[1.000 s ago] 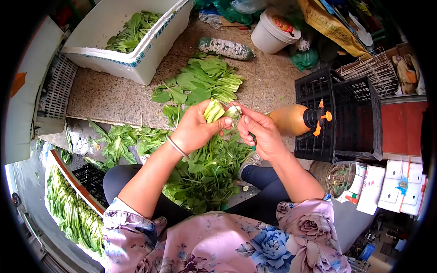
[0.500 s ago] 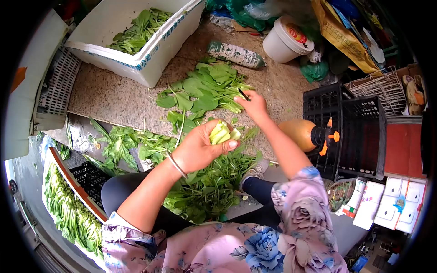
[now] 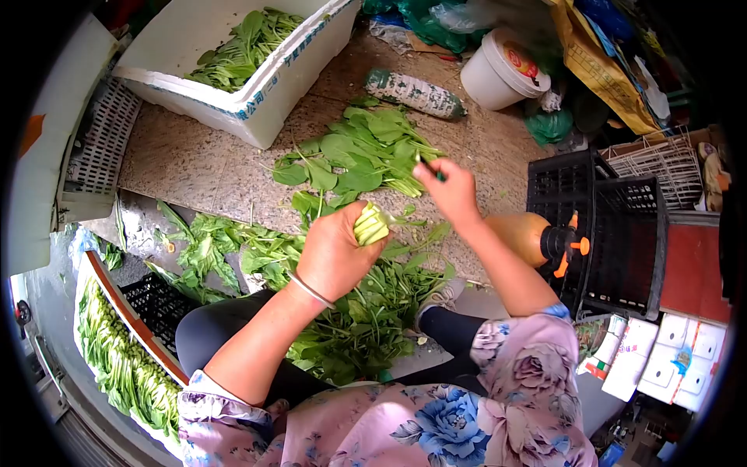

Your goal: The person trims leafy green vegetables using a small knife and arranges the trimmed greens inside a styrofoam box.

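Note:
My left hand (image 3: 336,247) is closed around a small bunch of pale green stems (image 3: 371,224), their cut ends pointing up and right. Over the right end of the leafy greens (image 3: 362,148) on the stone slab, my right hand (image 3: 450,191) is closed on a small dark tool (image 3: 430,170), perhaps a knife; its blade is hard to make out. Below my hands, a large heap of loose greens (image 3: 350,327) lies between my legs.
A white foam box (image 3: 264,117) with greens stands at the upper left. A wrapped roll (image 3: 415,93) and white bucket (image 3: 498,74) are at the back. An orange sprayer (image 3: 517,237) and black crates (image 3: 622,241) stand right. Packed greens (image 3: 128,366) are lower left.
My right hand has moved away from the stems in my left hand, up to the greens on the slab. My left hand keeps its bunch and has turned, its back now facing up.

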Motion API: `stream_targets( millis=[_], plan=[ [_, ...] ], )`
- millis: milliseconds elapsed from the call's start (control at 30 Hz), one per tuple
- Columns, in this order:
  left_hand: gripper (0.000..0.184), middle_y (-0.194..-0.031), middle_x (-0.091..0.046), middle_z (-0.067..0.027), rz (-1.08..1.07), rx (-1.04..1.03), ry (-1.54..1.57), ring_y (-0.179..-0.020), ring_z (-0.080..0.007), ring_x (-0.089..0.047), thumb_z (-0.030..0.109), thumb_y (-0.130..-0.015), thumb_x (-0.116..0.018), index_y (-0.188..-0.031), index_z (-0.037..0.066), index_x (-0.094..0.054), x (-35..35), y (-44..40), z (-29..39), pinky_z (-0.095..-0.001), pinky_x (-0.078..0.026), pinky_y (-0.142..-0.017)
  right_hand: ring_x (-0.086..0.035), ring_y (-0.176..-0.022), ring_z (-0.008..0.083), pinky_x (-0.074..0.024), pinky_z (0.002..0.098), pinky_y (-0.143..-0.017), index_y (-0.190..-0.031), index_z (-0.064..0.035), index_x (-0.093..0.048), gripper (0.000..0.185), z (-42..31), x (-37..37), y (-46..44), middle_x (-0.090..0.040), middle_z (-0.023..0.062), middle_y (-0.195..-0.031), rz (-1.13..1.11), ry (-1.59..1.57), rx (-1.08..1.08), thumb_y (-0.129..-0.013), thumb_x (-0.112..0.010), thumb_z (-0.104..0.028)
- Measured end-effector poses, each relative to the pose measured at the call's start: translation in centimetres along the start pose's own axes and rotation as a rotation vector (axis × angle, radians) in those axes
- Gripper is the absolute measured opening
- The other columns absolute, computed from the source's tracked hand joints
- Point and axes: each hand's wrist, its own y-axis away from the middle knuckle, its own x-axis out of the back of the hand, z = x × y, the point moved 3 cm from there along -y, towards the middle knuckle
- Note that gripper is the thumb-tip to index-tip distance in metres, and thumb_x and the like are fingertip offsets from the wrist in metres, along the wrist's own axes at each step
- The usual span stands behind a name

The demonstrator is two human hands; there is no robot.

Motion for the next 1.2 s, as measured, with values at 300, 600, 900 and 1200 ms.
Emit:
stream_targets(
  millis=[300,600,900,1200],
  plan=[
    [0.023,-0.078,-0.062,-0.0087,-0.262,-0.05,0.246,-0.066,-0.0141,-0.058,0.011,-0.073,-0.071,-0.083,0.0,-0.052,-3.1,1.2,1.6,-0.0283,-0.049,-0.061,-0.052,-0.059,0.007,-0.0342,0.0174,-0.044,-0.097,-0.0003,-0.057,0.022,-5.3,3.2,12.3,-0.057,0.0022,-0.074,-0.307,-0.871,-0.443,-0.083,-0.062,-0.015],
    [0.015,-0.075,-0.059,-0.0044,-0.311,0.109,0.704,-0.069,-0.0122,-0.059,0.002,-0.078,-0.065,-0.087,0.0,-0.053,-2.7,1.0,1.8,-0.0243,-0.049,-0.054,-0.037,-0.057,0.0036,-0.0292,0.0149,-0.047,-0.121,-0.0023,-0.05,0.035,-5.7,3.5,13.0,-0.049,-0.0009,-0.074,-0.384,-1.034,-0.314,-0.091,-0.049,-0.022],
    [0.013,-0.085,-0.061,-0.0071,-0.327,0.22,0.741,-0.074,-0.0154,-0.062,0.0,-0.079,-0.062,-0.087,0.0,-0.052,-1.7,1.1,1.4,-0.025,-0.05,-0.056,-0.035,-0.055,0.0037,-0.0274,0.0166,-0.046,-0.122,-0.0039,-0.049,0.035,-4.1,2.3,11.6,-0.043,-0.0035,-0.067,-0.587,-1.279,-0.433,-0.091,-0.049,-0.02],
    [0.021,-0.073,-0.058,-0.0051,-0.219,0.293,0.735,-0.061,-0.0125,-0.055,0.006,-0.077,-0.068,-0.088,-0.001,-0.052,-1.1,1.1,0.6,-0.0248,-0.047,-0.057,-0.052,-0.055,0.0077,-0.044,0.0217,-0.053,-0.111,-0.0033,-0.056,0.037,13.9,1.0,-4.7,-0.061,0.0042,-0.083,-0.033,-0.232,-0.444,-0.08,-0.065,-0.022]
  ],
)
